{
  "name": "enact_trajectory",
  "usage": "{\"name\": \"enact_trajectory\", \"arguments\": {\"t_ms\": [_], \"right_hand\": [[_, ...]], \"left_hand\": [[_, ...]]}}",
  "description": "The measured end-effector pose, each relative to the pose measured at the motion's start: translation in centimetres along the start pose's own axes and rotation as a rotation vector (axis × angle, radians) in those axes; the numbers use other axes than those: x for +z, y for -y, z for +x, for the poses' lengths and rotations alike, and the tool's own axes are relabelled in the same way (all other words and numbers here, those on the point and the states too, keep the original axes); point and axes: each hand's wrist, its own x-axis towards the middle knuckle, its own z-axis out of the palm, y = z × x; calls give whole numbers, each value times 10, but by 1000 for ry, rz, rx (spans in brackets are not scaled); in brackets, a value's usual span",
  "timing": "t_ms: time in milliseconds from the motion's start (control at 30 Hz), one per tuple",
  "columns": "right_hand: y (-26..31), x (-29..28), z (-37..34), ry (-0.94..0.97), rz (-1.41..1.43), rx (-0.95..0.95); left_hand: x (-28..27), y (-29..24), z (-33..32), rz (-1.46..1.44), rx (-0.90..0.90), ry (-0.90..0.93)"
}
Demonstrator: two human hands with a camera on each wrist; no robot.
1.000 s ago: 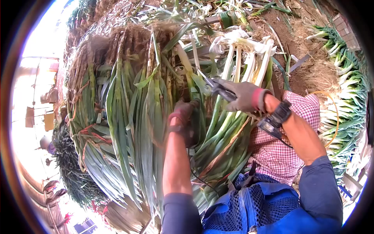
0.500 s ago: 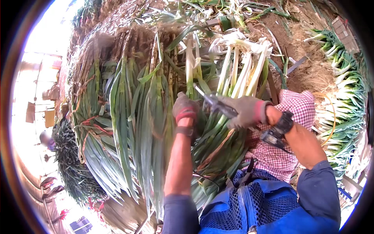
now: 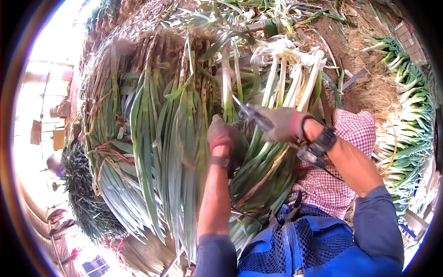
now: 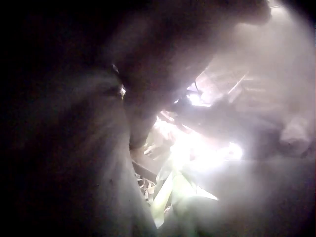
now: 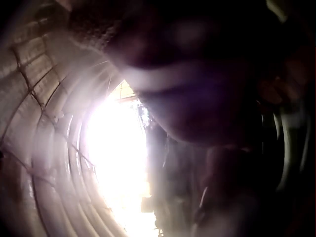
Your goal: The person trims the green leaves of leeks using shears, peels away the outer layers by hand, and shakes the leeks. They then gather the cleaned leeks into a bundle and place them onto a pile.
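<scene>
My gloved left hand [image 3: 222, 132] grips a leek [image 3: 226, 87] just below its pale stem, which stands up above the fingers with a thinner stalk beside it. In my gloved right hand [image 3: 283, 124] is a dark-handled blade tool [image 3: 256, 117], its thin tip close to the leek's stem, right of my left hand. Trimmed white-stemmed leeks [image 3: 272, 78] lie behind the right hand. Left of my left hand are untrimmed leeks [image 3: 184, 124] with brown, rooty ends. Both wrist views are dark and glare-filled, showing little of the fingers.
A long row of leeks [image 3: 408, 120] lines the far right beside loose roots [image 3: 369, 92]. Checkered cloth [image 3: 355, 134] covers the area by my right forearm. Peeled leaf scraps [image 3: 286, 16] litter the ground at the back. More leeks [image 3: 87, 194] are piled at the left.
My left hand has moved slightly up from its position a second ago, and the leek stem above it now stands more upright. The right hand and blade have shifted slightly, staying close to the stem.
</scene>
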Motion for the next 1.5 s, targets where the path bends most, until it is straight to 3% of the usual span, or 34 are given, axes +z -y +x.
{"name": "enact_trajectory", "arguments": {"t_ms": [67, 167, 233, 367, 500, 700, 767, 833, 900, 967, 1167, 1267, 1367, 1467, 1500], "right_hand": [[-3, -9, 24, -40, 44, 125], [-10, -16, 64, -206, -58, 33], [-12, -26, 81, -169, -27, 92], [-18, -34, 121, -346, -88, 22], [-20, -51, 158, -414, -79, 114], [-16, -58, 165, -368, -17, 155], [-17, -49, 161, -463, 79, 86], [-36, -48, 177, -422, -40, 130], [-31, -52, 149, -327, 64, 56], [-29, -47, 125, -215, 224, 2], [-30, -21, 35, 25, 237, -69], [-36, -16, -3, -130, 106, -94], [-38, -18, -30, -166, 171, -136], [-27, -23, -39, -196, 169, -138], [-22, -26, -41, -203, 124, -99]], "left_hand": [[-1, 3, -4, -30, -1, -23], [4, 9, 0, -115, 58, -38], [6, 9, 2, -178, 47, -20], [19, 19, 13, -228, 50, -1], [20, 17, 10, -448, 98, 69], [29, 24, 17, -719, 26, 59], [23, 22, 19, -799, 8, 78], [11, 17, 13, -828, -19, 164], [4, 15, 14, -840, 23, 128], [-21, 2, -1, -641, 28, 121], [-49, -12, -20, -472, 87, 42], [-67, -19, -28, -410, 128, -5], [-88, -30, -50, -386, 136, -29], [-102, -35, -68, -741, 77, 27], [-102, -30, -69, -735, 79, 22]]}}
